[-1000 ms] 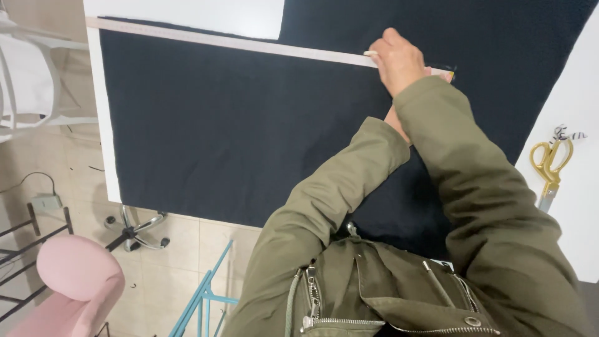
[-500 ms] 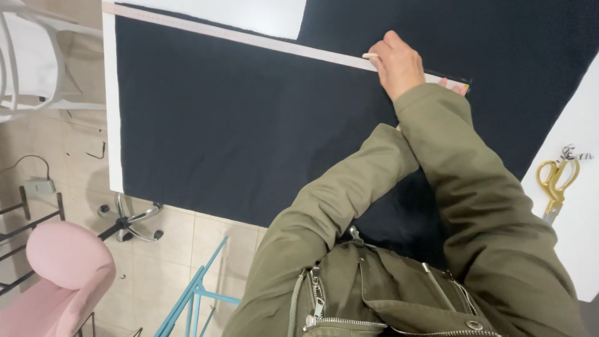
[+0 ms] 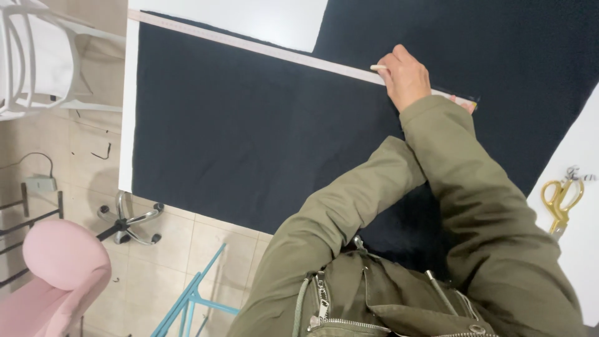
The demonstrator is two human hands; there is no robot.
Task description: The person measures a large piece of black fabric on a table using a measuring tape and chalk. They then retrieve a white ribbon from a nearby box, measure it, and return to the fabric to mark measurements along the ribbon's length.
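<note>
Head view: a long pale ruler (image 3: 262, 47) lies flat across a big sheet of dark navy fabric (image 3: 249, 137), running from the table's far left corner towards the middle of the cloth. The fabric is spread smooth over a white table (image 3: 128, 106), whose bare surface shows as a strip along the left edge and a patch at the far edge; laid out flat like this, the cloth gives the ruler an even bed to sit on.

The right hand (image 3: 405, 78) rests at the ruler, fingers curled closed around a thin pale stick, probably chalk or a pencil (image 3: 378, 67), whose tip pokes out to the left just beside the ruler's edge. The straight edge seems to serve as a guide for the marking tool. The left hand (image 3: 465, 105) is almost wholly hidden behind the right forearm in its olive jacket sleeve (image 3: 474, 187); only a sliver of fingertip shows at the ruler's right end, apparently pressing it down, but whether it is open or closed I cannot tell.

Gold-handled scissors (image 3: 558, 203) lie well apart on the table's right edge. Beyond the table's left edge stand a white chair (image 3: 37, 62) and a pink chair (image 3: 59, 268) on the tiled floor.
</note>
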